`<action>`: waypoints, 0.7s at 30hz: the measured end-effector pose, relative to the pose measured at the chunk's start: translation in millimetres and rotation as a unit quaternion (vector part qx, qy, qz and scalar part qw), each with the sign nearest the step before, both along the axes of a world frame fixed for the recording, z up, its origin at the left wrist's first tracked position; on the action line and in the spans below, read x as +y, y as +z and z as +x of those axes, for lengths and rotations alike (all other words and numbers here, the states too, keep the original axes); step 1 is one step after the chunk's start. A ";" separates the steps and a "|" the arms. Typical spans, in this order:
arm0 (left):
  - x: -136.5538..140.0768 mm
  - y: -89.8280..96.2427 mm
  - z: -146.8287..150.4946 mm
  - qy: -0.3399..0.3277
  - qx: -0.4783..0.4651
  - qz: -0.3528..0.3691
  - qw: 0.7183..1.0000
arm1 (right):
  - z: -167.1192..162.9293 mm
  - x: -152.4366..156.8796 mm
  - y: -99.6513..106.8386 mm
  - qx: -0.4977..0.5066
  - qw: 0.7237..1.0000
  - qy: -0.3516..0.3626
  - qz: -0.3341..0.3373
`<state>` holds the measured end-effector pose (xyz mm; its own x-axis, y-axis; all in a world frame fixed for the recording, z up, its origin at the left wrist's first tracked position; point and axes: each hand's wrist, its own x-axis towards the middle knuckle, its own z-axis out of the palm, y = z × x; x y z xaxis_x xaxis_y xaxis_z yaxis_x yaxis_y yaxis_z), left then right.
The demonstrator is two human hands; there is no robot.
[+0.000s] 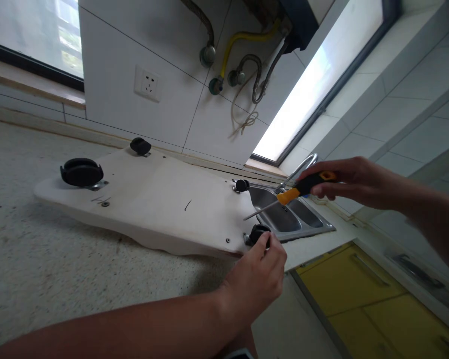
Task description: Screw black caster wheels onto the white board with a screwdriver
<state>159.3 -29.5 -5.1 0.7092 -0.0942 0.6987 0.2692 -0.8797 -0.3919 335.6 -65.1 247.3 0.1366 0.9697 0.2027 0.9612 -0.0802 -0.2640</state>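
A white board [160, 199] lies on the speckled countertop with black caster wheels fixed at its corners. My left hand [256, 276] pinches the near right caster wheel [257, 233] between thumb and fingers. In my right hand [344, 182] is a screwdriver [294, 193] with a black and orange handle; its metal tip hangs above the board's right end, apart from the caster. The far right caster [242, 186] and two left casters, a large one [82, 172] and a farther one [140, 145], stand up from the board. Pen marks and small round fittings show on its surface.
A steel double sink [327, 228] with a curved tap [310, 159] lies just past the board's right end. The tiled wall behind carries a socket [147, 84], a yellow pipe [228, 50] and hoses. Yellow cabinets [344, 274] are at lower right.
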 end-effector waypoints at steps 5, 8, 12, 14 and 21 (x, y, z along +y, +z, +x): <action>15.8 -2.4 3.9 0.011 -0.037 -0.075 0.996 | 36.2 -10.4 -84.5 0.174 0.945 -0.128 0.245; 24.7 -6.0 8.0 0.040 -0.021 -0.091 0.995 | 36.6 -3.9 -177.9 0.244 0.858 -0.221 0.394; 28.0 -7.5 9.7 0.041 -0.010 -0.071 0.997 | 11.4 -4.4 -280.4 0.317 0.797 -0.304 0.415; 26.5 -8.3 9.3 0.042 -0.021 -0.061 0.997 | 1.9 -10.2 -306.3 0.334 0.793 -0.316 0.399; 24.8 -11.0 8.3 0.059 -0.007 -0.028 0.998 | 8.4 -16.3 -324.7 0.325 0.794 -0.368 0.358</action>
